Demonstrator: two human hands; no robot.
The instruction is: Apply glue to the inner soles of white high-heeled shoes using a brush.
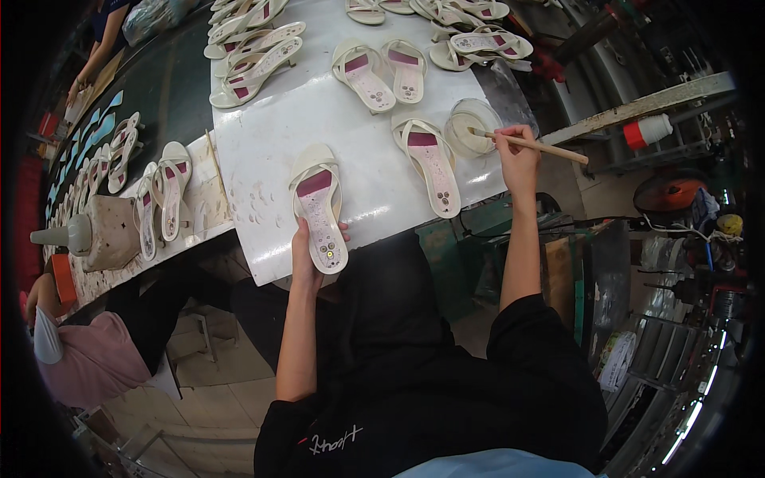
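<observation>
My left hand (307, 253) is closed round the heel end of a white strappy sandal (322, 217), whose toe points away from me over the table's front edge. Its footbed is pale and speckled, with a dark pink patch under the straps and small round spots at the heel. In my right hand (519, 158) is a wooden-handled brush (558, 152), gripped near its bristle end. The bristles reach over a round, clear dish (472, 127) at the right of the table. Just left of that dish lies another white sandal (433, 171), heel toward me.
A pair of sandals (381, 76) sits farther back on the white tabletop (263, 171). More sandals (259, 60) are heaped at the far left and far right. A dark conveyor belt (171, 88) runs along the left, near a seated person (103, 350). A metal rail (637, 107) juts in at right.
</observation>
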